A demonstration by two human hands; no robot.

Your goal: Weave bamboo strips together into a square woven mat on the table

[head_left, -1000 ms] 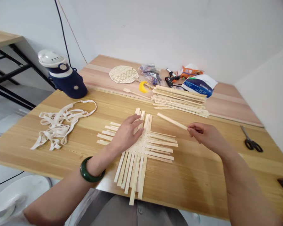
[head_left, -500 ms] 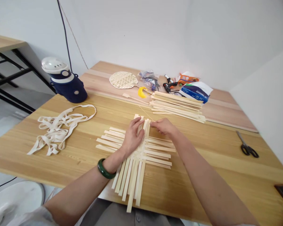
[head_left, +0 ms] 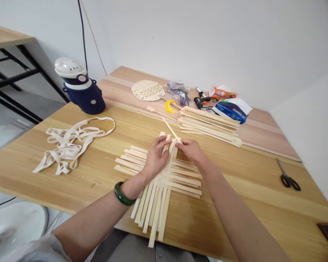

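Pale flat strips cross each other in a woven piece on the wooden table, their loose ends spreading to both sides and toward my body. My left hand rests on its upper part with fingers apart, over the strips. At the upper right of the weave, my right hand pinches a loose strip near its lower end. That strip slants up and to the left, its flat face showing. A green bangle circles my left wrist.
A bundle of strips lies behind my right hand. Farther back are a woven fan, a yellow item, plastic bags, a glue gun and a tissue box. White tape and a blue jug stand left; scissors lie right.
The pinched strip has turned from edge-on to showing its flat face. My right hand has shifted slightly, and the view has moved a little.
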